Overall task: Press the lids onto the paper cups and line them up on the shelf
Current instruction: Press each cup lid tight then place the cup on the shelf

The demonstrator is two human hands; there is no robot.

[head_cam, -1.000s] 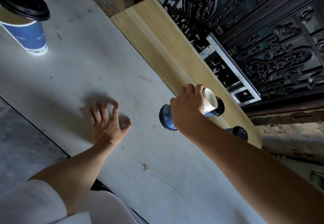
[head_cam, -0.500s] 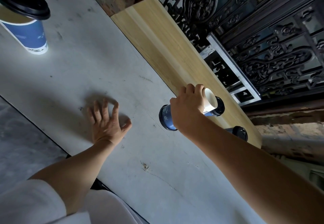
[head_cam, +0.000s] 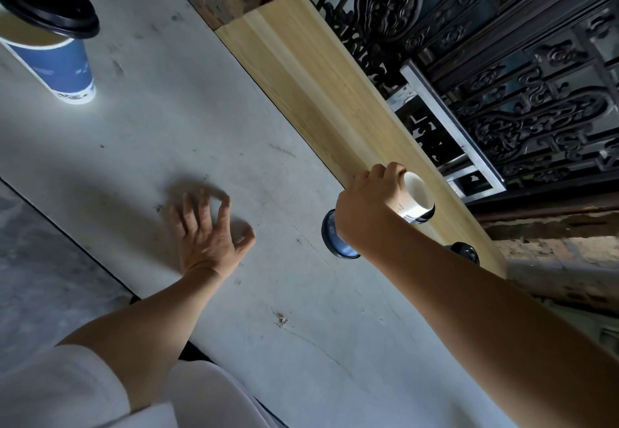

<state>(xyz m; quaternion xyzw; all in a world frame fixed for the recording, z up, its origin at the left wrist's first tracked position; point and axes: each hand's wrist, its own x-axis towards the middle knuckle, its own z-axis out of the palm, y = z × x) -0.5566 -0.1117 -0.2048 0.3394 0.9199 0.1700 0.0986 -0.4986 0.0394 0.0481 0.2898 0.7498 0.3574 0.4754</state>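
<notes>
At about ten o'clock on the table [head_cam: 167, 126] stands a blue paper cup [head_cam: 53, 59] with its black lid [head_cam: 50, 2] on top; I cannot tell whether it is pressed fully home. Nearer the middle the left hand [head_cam: 207, 236] rests on the table, fingers spread, its grip released. At three o'clock from it the right hand [head_cam: 368, 213] has its grip clenched round a second cup [head_cam: 413, 196]. The cup is tilted at the table's far edge, white base toward the wooden shelf [head_cam: 318, 85], dark-rimmed end toward the table. Over the last second nothing has shifted — both hands and the cup sit as they were, so this cup is not yet set down. At four o'clock from it a further lid [head_cam: 465, 251] shows by the shelf's end. The ten o'clock cup, I judge, still awaits shelving.
</notes>
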